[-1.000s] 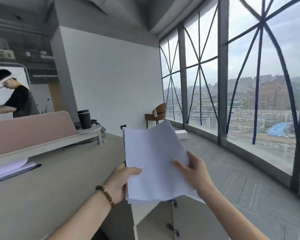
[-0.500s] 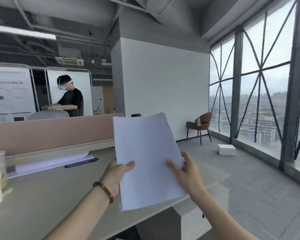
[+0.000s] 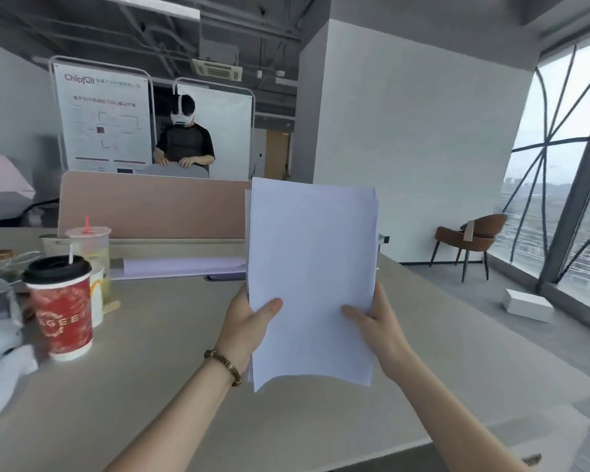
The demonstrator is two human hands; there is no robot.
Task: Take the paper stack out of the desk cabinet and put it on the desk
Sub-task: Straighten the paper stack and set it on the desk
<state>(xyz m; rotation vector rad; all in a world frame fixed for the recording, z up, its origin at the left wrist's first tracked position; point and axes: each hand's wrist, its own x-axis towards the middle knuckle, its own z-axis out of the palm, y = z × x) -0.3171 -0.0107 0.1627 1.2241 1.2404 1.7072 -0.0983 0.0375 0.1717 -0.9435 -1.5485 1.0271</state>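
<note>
Gripping the paper stack (image 3: 312, 281) by its lower side edges, left hand (image 3: 249, 325) and right hand (image 3: 377, 327) hold it upright above the surface (image 3: 157, 386); light, floppy, sheets fan easily—support both edges; red cup (image 3: 62, 308) far left.

Bystander items, L side & bkgd.
Red paper cup (image 3: 62, 310) w/ black lid near L; clear cup (image 3: 90, 248) behind it; brown chair (image 3: 470, 238) by window; white box (image 3: 528, 304) on floor.

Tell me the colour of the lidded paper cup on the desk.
Red with a pale pattern, black lid; the cup shows in the head view.
</note>
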